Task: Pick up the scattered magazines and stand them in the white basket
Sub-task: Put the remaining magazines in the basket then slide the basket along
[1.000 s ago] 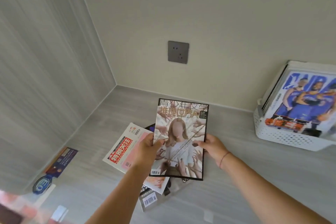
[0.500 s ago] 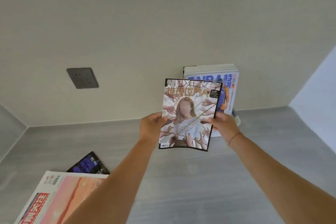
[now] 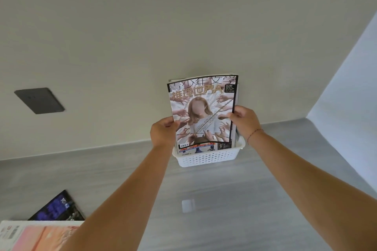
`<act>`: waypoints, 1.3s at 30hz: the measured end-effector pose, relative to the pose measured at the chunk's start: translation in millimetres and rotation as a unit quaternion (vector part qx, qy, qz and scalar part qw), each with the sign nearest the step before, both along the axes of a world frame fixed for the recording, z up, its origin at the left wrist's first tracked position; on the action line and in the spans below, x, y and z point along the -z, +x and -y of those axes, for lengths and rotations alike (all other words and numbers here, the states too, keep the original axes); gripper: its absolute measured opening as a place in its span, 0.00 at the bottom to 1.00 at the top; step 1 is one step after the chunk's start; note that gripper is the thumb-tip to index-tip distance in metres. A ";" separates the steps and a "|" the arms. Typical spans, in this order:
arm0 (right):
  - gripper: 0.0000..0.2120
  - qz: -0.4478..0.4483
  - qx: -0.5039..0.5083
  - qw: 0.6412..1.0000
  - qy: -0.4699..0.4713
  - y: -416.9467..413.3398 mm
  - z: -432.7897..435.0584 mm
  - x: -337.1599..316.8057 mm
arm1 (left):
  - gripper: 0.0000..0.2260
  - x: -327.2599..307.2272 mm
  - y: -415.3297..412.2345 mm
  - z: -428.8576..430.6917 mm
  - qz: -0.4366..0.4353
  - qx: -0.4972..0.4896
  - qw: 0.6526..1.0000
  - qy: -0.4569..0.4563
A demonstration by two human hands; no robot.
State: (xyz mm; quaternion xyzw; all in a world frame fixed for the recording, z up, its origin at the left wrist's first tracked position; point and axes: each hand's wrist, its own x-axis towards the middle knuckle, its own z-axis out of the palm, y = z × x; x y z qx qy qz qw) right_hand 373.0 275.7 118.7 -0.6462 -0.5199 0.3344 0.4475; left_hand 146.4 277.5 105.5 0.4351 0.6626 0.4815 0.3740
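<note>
Now carried over from the scattered pile to just above the white perforated plastic basket [image 3: 206,159] on the grey desk [image 3: 224,199]: glossy chain-and-hands cover magazine [image 3: 203,112], upright, pinched at both edges by left hand [image 3: 163,132] and right hand [image 3: 245,121], ready for lowering in front of those already standing inside.

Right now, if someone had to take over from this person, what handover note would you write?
Left hand: gripping the left edge of the chain-cover magazine.
Right hand: gripping its right edge.
The magazine is upright, its bottom edge just above the white basket, in front of magazines already standing there against the wall.
Done: several magazines stand in the basket.
Left: lower this one in and release. Then collect the dark magazine and the pink-cover magazine lying flat on the counter at lower left. Others may lie out of view.
</note>
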 end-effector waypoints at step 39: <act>0.06 0.095 -0.099 0.990 -0.026 -162.9 76.0 65.2 | 0.04 89.9 -138.2 98.2 -0.012 -0.094 0.986 -0.134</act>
